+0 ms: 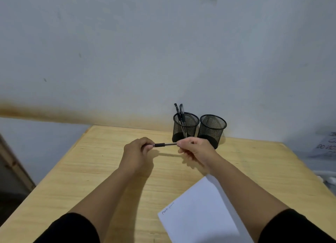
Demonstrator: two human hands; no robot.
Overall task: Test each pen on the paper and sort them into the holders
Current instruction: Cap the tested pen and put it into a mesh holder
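Pen point(165, 144) hangs level above the table point(76, 170), held at both ends: the left hand point(138, 150) has its fingers pinched on one end, the right hand point(195, 150) has its fingers closed on the other. Behind the hands stand two mesh holders side by side; the left holder point(185, 127) has pens point(180, 113) in it, the right holder point(212, 130) shows none. Paper point(201, 212) lies near the table's front edge, with handwriting at one corner.
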